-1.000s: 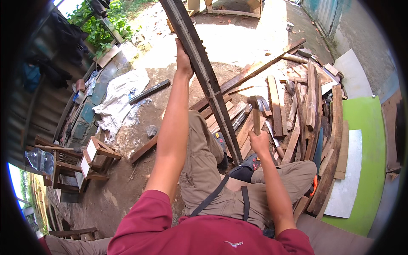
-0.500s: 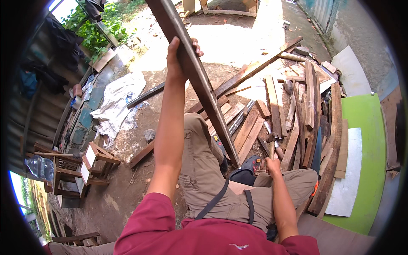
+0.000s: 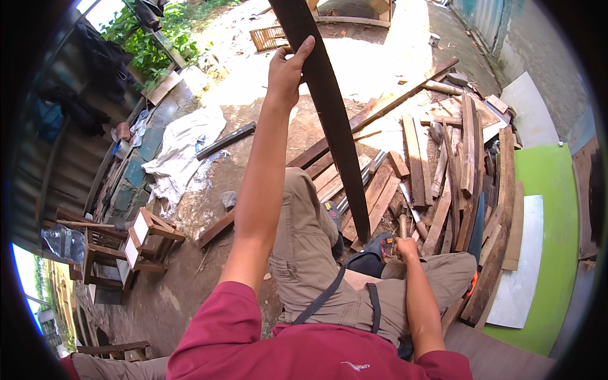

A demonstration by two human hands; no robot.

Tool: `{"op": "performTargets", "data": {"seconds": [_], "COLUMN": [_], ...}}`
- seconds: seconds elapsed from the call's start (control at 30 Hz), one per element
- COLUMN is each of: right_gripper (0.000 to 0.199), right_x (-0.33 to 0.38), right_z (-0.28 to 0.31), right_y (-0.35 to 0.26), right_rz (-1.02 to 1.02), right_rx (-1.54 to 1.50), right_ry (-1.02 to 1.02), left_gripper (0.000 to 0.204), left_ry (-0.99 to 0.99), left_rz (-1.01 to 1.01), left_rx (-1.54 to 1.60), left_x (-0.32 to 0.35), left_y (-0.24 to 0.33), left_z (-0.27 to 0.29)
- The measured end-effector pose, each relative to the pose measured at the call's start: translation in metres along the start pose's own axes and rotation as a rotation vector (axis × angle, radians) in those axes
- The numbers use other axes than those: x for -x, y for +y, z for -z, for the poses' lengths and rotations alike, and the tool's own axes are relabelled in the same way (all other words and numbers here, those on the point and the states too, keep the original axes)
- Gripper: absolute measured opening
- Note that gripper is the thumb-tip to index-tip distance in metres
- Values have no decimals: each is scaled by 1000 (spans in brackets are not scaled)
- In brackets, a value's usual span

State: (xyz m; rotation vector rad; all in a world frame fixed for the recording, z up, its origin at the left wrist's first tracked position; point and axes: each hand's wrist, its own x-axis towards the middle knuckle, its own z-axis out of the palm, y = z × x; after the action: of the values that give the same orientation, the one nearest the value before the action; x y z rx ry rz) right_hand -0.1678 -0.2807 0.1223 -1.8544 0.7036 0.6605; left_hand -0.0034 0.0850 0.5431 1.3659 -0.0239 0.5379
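Overhead, the left hand (image 3: pixel 286 71) grips a long dark wooden plank (image 3: pixel 329 120), weathered and slightly bowed, slanting from the far top edge down to the scrap-wood pile (image 3: pixel 437 171). Near its foot, the right hand (image 3: pixel 404 248) is clenched round a hammer handle (image 3: pixel 403 226). A green board (image 3: pixel 544 190) lies far right, a white sheet (image 3: pixel 522 266) upon it.

Bare dirt ground (image 3: pixel 209 266) carries a loose heap of wooden planks and offcuts (image 3: pixel 443 171) at right, bordered by a green panel (image 3: pixel 544 190) bearing a pale sheet (image 3: pixel 519 266). At left lie a crumpled white cloth (image 3: pixel 183 149), a dark bar (image 3: pixel 226 140), a short plank (image 3: pixel 216 228) and a small wooden stool frame (image 3: pixel 136 244).
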Motion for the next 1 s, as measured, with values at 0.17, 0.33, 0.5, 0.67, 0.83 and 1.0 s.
{"op": "performTargets", "data": {"seconds": [0.17,0.33,0.5,0.67,0.83,1.0], "right_gripper": [30,32,35,39,46,50], "right_x": [-7,2,6,0,-12,-22], "right_z": [-5,-4,-4,-5,-8,-8], "right_y": [6,-2,-5,0,10,27], "right_rz": [-48,-27,-10,-33,1,53], "right_rx": [32,88,133,243,291,338], "right_ry": [-14,3,9,9,13,68], "left_gripper": [51,58,54,55,69,70], "left_ry": [-26,-33,-1,6,0,-60], "left_rz": [64,7,46,71,60,70], "left_rx": [-30,-114,-136,-150,-297,-249], "left_x": [-1,19,16,18,14,17], "left_y": [-5,1,0,3,2,-7], "left_z": [19,16,29,35,46,48]}}
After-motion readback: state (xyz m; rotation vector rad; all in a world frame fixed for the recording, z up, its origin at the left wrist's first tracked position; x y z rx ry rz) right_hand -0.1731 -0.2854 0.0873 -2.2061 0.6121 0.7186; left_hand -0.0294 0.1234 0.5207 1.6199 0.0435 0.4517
